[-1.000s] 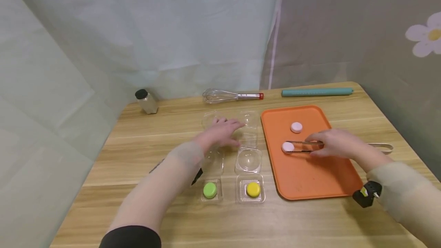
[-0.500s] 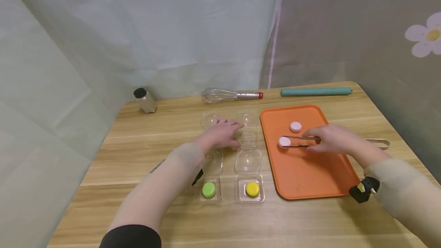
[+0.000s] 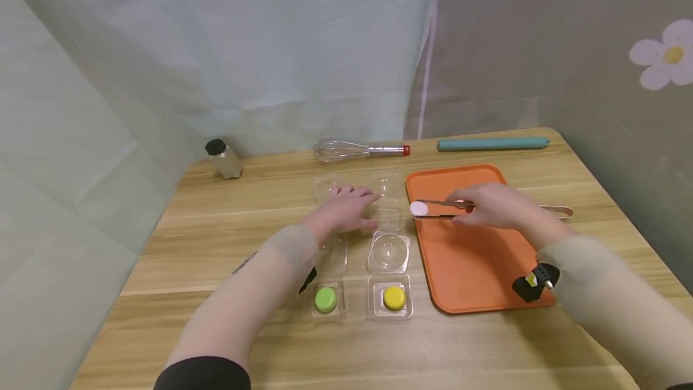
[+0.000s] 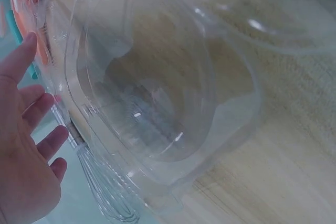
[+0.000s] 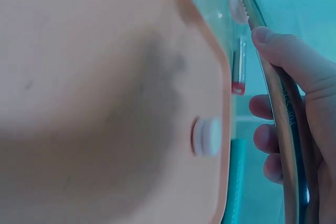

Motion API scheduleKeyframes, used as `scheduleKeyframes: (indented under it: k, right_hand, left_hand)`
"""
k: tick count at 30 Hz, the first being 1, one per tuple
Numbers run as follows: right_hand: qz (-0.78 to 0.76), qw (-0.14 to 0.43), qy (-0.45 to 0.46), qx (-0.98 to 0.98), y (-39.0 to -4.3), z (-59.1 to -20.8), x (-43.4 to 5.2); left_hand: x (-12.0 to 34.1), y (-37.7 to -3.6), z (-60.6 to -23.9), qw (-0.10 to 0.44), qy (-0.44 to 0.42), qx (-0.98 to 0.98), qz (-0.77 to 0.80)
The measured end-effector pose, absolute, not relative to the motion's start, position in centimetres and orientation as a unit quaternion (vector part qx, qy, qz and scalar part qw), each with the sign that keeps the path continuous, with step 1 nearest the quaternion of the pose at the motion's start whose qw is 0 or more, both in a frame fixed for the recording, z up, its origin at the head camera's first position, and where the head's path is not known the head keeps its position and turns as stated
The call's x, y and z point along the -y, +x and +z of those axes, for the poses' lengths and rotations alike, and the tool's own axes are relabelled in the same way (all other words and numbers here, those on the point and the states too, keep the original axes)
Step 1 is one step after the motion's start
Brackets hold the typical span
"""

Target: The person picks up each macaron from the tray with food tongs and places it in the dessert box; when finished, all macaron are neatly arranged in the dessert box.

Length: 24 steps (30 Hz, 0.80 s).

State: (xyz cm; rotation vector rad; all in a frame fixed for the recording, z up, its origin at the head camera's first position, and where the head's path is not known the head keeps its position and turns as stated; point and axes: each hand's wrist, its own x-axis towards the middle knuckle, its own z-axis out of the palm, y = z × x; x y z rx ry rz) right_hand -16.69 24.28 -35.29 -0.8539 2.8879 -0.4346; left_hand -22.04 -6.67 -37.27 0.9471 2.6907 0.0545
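Tray (image 3: 465,284) right of the boxes (image 3: 388,251), macarons (image 3: 394,298) in the front two, whisk (image 3: 346,150) behind the boxes, rod (image 3: 492,144) behind the tray, jar (image 3: 226,162) at the worktop's (image 3: 184,245) rear left

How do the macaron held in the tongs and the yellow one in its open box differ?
Colour: the held macaron is pale pink; the yellow macaron is bright yellow.
Support: the tongs pinch the held macaron; the yellow macaron sits in a clear box.
Place: the held macaron is farther from the wearer than the yellow macaron.
Both are small and round.
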Motion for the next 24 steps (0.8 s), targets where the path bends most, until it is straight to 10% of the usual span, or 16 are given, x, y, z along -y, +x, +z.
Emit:
scheduleKeyframes:
  k: [24]
  right_hand:
    - [-0.094,0.102,-0.288,-0.947,-19.1,-35.6,-18.4]
  left_hand:
    - [6.3,-21.8,-37.8,0.127,0.334,-0.934,-0.015]
